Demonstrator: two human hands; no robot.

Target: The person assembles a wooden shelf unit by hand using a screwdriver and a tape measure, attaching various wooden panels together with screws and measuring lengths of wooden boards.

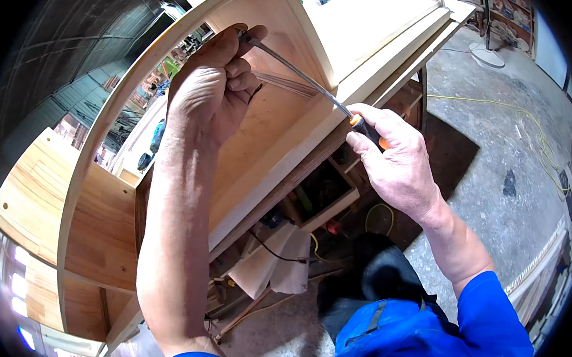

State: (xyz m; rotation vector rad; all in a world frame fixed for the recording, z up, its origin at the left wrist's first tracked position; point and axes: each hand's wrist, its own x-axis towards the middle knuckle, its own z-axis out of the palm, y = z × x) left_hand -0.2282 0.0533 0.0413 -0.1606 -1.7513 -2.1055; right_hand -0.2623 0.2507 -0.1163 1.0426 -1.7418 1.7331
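my right hand [394, 153] is wrapped around the grip of a long, thin screwdriver [303, 80] with a bright steel shaft and a black-and-orange handle; thumb and fingers close in on the handle, some of it hidden in the palm. my left hand [219, 78] is up and to the left of it, fingers curled, thumb reaching over beside the far end of the shaft. whether those fingers pinch something small, i cannot tell: my own hand covers it.

key relation: the long axis of the tool. it slants from the right hand up and leftward to the left hand, a straight line joining the two. handle end belongs to the right, tip end is nearer the left. my judgement: everything hangs on that line, with the left fingers as the guide at the tip and the right hand setting the angle. whether the tip is seated, cannot tell.

surroundings: the tool crosses in front of a pale, unpainted wooden cabinet [246, 161] with framed panels. left forearm passes over its inner face. below, a dark-hollowed wooden drawer [332, 213]. off right, a thin yellow cable [530, 115] on grey floor [467, 127].
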